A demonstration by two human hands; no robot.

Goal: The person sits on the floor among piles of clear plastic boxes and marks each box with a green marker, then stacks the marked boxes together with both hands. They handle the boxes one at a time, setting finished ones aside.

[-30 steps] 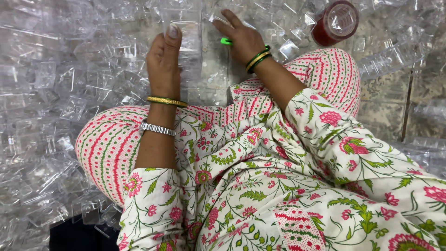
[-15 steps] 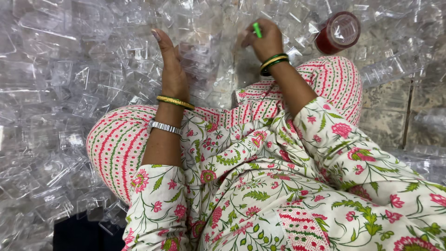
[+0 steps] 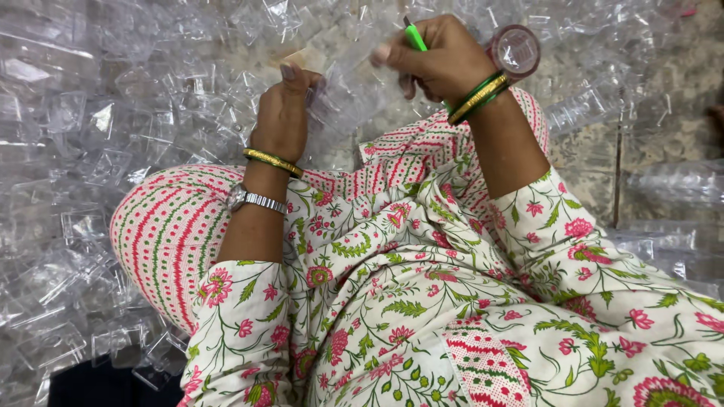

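A clear plastic piece, thin and moulded like the rest of the pile, sits between the two hands, held up just above the lap. Its edges are hard to trace against the transparent heap behind it, but its long axis seems to run from the left hand across and slightly upward to the right hand, so each hand has one end of it and neither needs to reach.

The left hand is curled shut on the nearer, lower end of the piece, thumb up and fingers wrapped round the far side. The right hand is closed too: its fingers pinch a green tool, slim like a pen or small knife, whose tip points up and away from the body, and the same hand appears to press on the upper end of the piece. Whether the tool touches the plastic cannot be told.

Just beyond the right hand, almost touching its knuckles, stands a small round container with a reddish rim and a clear top. Gold and green bangles circle the right wrist; a gold bangle and a metal watch sit on the left.

Ahead of both hands and to the left spreads the heap of clear plastic trays, covering the floor. To the right of the right hand more of them lie over bare stone floor. Below the hands are the knees and floral sleeves.
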